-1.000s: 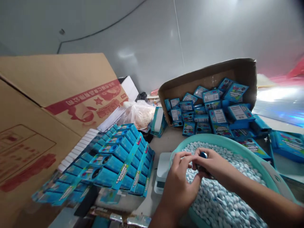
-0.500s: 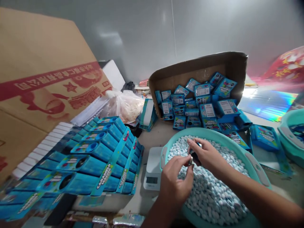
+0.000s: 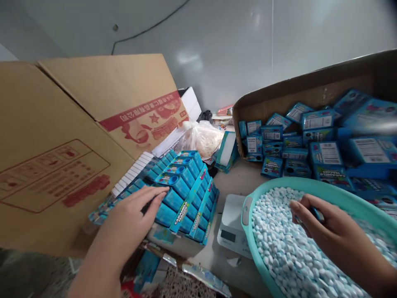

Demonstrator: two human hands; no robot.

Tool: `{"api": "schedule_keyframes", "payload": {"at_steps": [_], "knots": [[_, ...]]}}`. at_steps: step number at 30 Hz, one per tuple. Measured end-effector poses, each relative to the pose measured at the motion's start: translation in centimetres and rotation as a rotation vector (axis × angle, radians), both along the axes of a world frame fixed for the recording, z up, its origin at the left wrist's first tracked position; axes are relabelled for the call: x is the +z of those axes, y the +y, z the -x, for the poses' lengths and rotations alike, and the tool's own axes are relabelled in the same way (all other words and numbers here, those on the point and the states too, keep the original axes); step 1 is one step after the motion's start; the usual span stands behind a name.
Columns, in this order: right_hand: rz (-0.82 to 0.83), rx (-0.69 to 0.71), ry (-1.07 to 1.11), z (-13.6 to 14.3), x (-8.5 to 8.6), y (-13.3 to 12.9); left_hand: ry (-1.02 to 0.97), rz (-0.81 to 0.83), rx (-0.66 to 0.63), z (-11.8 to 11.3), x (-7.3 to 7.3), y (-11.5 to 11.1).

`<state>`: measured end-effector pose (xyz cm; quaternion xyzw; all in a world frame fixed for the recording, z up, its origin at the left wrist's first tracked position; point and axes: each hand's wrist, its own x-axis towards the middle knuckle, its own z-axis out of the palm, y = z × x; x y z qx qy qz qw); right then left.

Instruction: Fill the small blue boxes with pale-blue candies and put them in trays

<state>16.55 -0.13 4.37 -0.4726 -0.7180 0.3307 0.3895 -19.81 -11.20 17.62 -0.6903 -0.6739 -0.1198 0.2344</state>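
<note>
My left hand (image 3: 133,213) is over the near end of a stack of blue candy boxes (image 3: 182,200). Its thumb and fingers are closed around the top of the nearest box, with a dark gap showing between them. Over the teal basin (image 3: 248,207), my right hand (image 3: 322,225) is closed around a small dark blue thing, mostly hidden by its fingers. Pale blue and white candies (image 3: 288,248) fill the basin below it.
A white scale (image 3: 232,223) stands left of the basin. Behind it, a tipped carton (image 3: 279,93) holds several blue packs. A large cardboard box (image 3: 71,124) rises at left, and a plastic bag (image 3: 198,138) lies behind the stack.
My left hand has moved left from the basin, where it met my right hand, to the box stack. My right hand stays over the candies. The view has turned left.
</note>
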Motion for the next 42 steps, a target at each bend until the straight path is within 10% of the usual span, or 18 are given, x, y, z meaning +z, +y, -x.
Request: {"api": "schedule_keyframes", "payload": {"at_steps": [10,17,21,27,30,37,42], "knots": [[0.107,-0.073,-0.005,-0.2,-0.6,0.6,0.133,-0.276,-0.119,-1.6,-4.7,0.4],[0.393,0.01,0.069,0.3,-0.8,0.4,-0.053,-0.388,-0.035,-2.2,-5.4,1.2],[0.697,0.134,0.249,1.4,0.1,-0.3,-0.178,-0.836,-0.228,-7.6,-7.8,0.6],[0.864,0.202,0.434,2.6,-0.4,-1.3,-0.674,-0.027,-0.548,-18.0,-13.6,3.2],[0.905,0.222,0.466,2.5,-0.5,-1.3,-0.73,-0.032,-0.613,-19.3,-14.9,4.3],[0.885,0.128,0.398,3.1,-0.4,-0.8,-0.529,-0.219,-0.683,-20.3,-15.1,4.1],[0.712,0.102,0.344,2.5,-0.7,-0.3,-0.384,-0.412,-0.421,-14.2,-9.9,1.7]]}}
